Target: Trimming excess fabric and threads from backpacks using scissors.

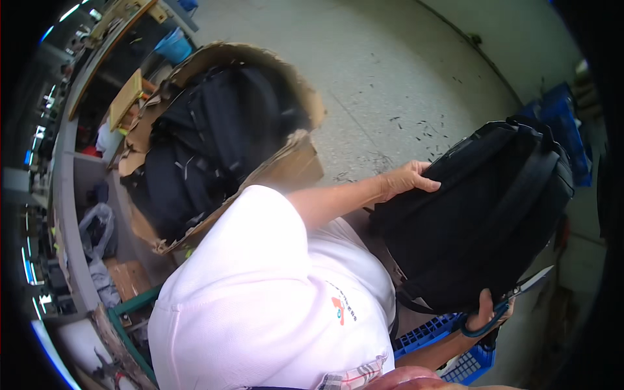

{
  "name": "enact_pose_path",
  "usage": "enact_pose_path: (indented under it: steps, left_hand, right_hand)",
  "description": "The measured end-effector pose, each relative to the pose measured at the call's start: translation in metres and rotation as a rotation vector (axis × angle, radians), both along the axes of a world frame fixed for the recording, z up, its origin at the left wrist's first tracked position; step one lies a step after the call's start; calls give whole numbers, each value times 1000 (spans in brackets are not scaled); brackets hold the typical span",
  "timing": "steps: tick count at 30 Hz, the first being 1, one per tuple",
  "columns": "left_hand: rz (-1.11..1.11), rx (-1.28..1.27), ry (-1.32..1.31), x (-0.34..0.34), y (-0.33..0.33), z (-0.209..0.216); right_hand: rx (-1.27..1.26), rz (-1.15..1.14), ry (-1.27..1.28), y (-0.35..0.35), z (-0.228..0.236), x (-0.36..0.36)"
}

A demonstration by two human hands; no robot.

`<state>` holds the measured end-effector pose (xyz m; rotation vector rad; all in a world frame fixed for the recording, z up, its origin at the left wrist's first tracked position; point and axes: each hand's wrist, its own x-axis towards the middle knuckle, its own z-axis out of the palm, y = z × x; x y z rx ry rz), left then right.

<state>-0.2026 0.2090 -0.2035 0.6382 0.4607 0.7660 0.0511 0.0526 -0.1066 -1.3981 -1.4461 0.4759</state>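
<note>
A black backpack [474,214] is held up in front of me, at the right of the view. My left hand [408,179] grips its upper left edge, fingers curled over the fabric. Lower down, my right hand [486,311] is under the backpack's bottom corner. It holds scissors [520,292] with blue handles, and the metal blades point up to the right past the bag. My white shirt fills the lower middle of the view.
A large torn cardboard box [286,162] full of black backpacks [208,143] stands on the grey concrete floor at upper left. Blue plastic crates sit below my right hand [448,338] and at the far right [565,123]. Benches and clutter line the left rim.
</note>
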Motion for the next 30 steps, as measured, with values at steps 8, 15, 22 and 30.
enact_pose_path:
  steps: [8, 15, 22, 30]
  left_hand:
    - [935, 281, 219, -226, -63, 143]
    - [719, 64, 600, -227, -8, 95]
    - [-82, 281, 866, -114, 69, 29]
    - [-108, 617, 1297, -148, 116, 7]
  right_hand:
    - [4, 281, 442, 67, -11, -61]
    - [-296, -106, 555, 43, -44, -28]
    - [-169, -661, 476, -95, -68, 47]
    - [-466, -1787, -88, -328, -103, 97]
